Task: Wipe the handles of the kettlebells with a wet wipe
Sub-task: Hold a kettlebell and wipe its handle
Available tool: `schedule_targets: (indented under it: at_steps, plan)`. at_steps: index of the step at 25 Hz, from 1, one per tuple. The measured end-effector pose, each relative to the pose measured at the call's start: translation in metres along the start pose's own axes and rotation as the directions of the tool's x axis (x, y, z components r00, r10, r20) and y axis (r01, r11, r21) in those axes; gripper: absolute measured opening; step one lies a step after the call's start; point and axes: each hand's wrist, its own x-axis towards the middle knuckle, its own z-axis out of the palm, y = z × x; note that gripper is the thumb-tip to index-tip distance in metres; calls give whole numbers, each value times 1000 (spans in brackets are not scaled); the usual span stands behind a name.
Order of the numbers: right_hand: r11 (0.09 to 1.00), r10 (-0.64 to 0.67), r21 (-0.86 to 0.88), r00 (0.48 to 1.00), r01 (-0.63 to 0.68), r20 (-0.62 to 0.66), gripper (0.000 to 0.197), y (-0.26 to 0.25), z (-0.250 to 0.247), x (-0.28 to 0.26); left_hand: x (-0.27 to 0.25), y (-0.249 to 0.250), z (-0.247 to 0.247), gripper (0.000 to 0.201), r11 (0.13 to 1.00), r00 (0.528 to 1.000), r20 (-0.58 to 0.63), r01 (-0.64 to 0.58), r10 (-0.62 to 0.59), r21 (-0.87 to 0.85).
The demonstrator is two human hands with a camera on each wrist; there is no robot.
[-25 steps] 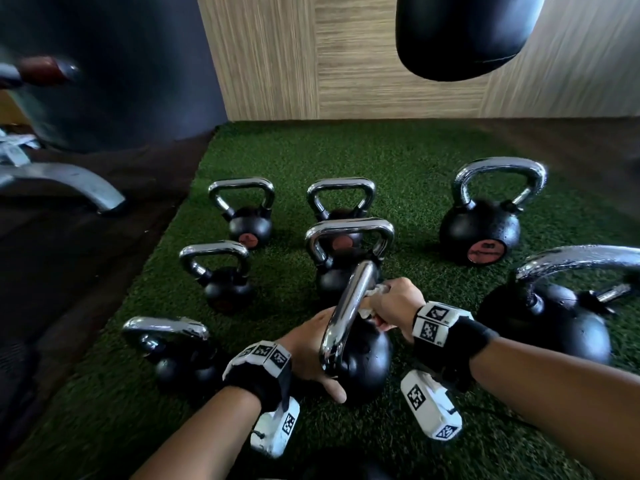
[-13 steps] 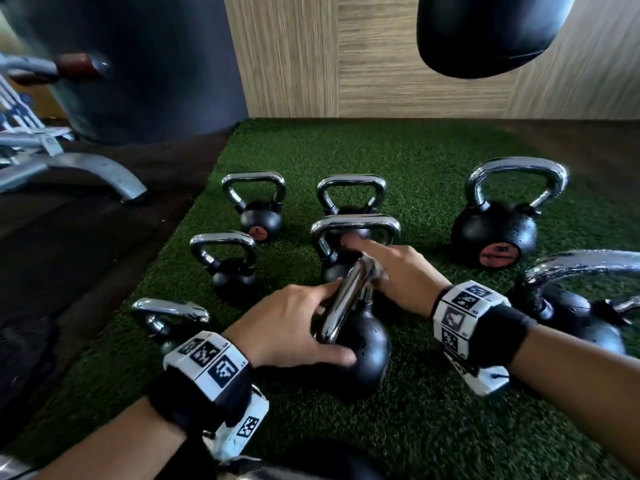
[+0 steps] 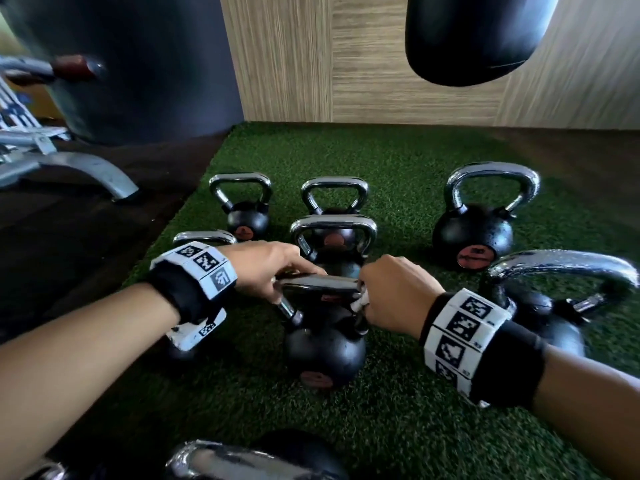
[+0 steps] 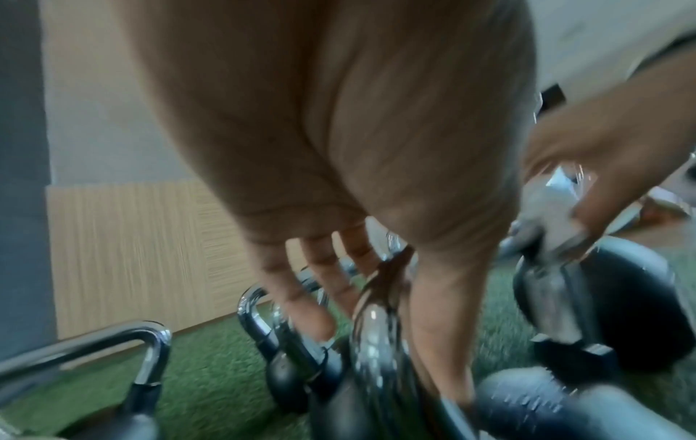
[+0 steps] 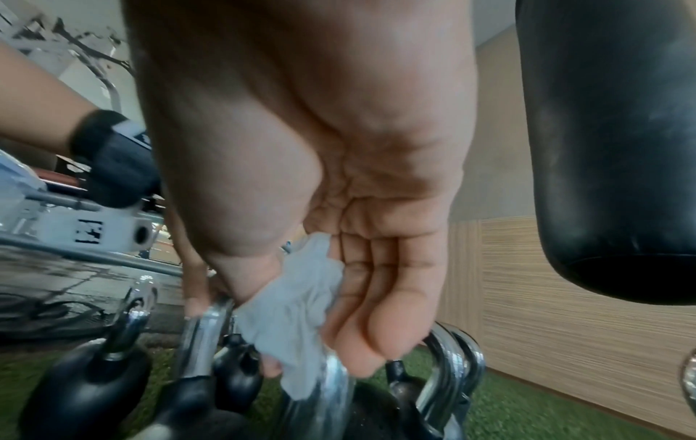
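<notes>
A black kettlebell [image 3: 323, 351] stands on the turf between my hands, its chrome handle [image 3: 320, 285] lying crosswise. My left hand [image 3: 294, 284] grips the handle's left end, with the fingers on one side and the thumb on the other in the left wrist view, where the hand [image 4: 376, 342] straddles the handle [image 4: 371, 327]. My right hand [image 3: 363, 299] pinches a crumpled white wet wipe [image 3: 360, 302] against the handle's right end. In the right wrist view the wipe [image 5: 297, 312] lies between thumb and fingers [image 5: 376, 336], touching the chrome bar [image 5: 331, 387].
Several more kettlebells stand around on the green turf [image 3: 398, 157]: small ones behind [image 3: 247, 220] [image 3: 334, 242], a bigger one [image 3: 474, 233] at back right, a large one [image 3: 554, 306] close to my right wrist. A punching bag [image 3: 474, 36] hangs overhead. A machine foot [image 3: 76, 171] lies left.
The kettlebell has turned, so its handle now runs crosswise instead of end-on. My left hand has left the ball and taken the handle's left end. My right hand with the wipe is at the right end.
</notes>
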Motion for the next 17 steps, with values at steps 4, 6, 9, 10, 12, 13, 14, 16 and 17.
schedule_targets:
  at_steps: [4,6,9,10,12,13,14,16,17]
  plan:
    - [998,41,53,999,-41,12,13,-5,0,-10,3,-1,7,90,995,997,-74,-3,10,97]
    - [995,49,84,999,-50,8,18,-2,2,-14,1,2,11,90,993,995,-101,36,-24,112]
    - [996,68,61,998,-67,-5,10,1,8,-13,-4,8,12,88,991,990,-131,75,-60,113]
    - [997,71,40,997,-71,-9,4,1,9,-11,-7,11,13,86,989,987,-138,102,-86,111]
    - [995,95,35,995,-95,2,9,2,9,-9,-12,17,15,86,984,981,-152,141,-124,109]
    - [993,109,51,994,-109,8,11,1,8,-9,-16,19,16,87,982,979,-156,151,-133,111]
    - [989,129,73,991,-130,20,10,-1,7,-11,-19,21,18,89,982,979,-151,153,-136,111]
    - [977,178,111,983,-181,34,11,-5,-1,-19,-32,24,18,91,985,981,-133,152,-141,76]
    - [971,201,126,979,-202,20,12,-7,-9,-25,-42,25,18,89,990,979,-145,144,-141,12]
